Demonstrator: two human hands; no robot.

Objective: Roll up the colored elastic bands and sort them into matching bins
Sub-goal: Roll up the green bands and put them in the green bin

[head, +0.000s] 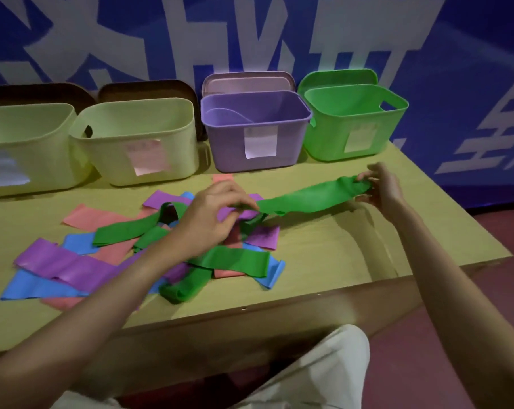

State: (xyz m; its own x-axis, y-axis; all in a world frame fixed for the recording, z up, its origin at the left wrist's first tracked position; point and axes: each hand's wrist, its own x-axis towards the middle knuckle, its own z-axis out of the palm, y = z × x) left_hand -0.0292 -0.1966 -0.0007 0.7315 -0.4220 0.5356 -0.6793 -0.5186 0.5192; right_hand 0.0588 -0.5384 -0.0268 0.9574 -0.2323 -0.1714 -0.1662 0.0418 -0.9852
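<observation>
Fingers [367, 175] pinch smooth green band [308, 199] | left hand [211, 214] grips it

1. Head view: single wide-angle camera worn on the person's head.
2. Facing: forward and down, onto the surface [323, 246] and toward the blue backdrop [456, 84].
3. Range: close; both forearms enter from the bottom edge.

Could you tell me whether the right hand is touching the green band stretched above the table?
Touching: the head view shows the right hand pinching the green band at its end.
</observation>
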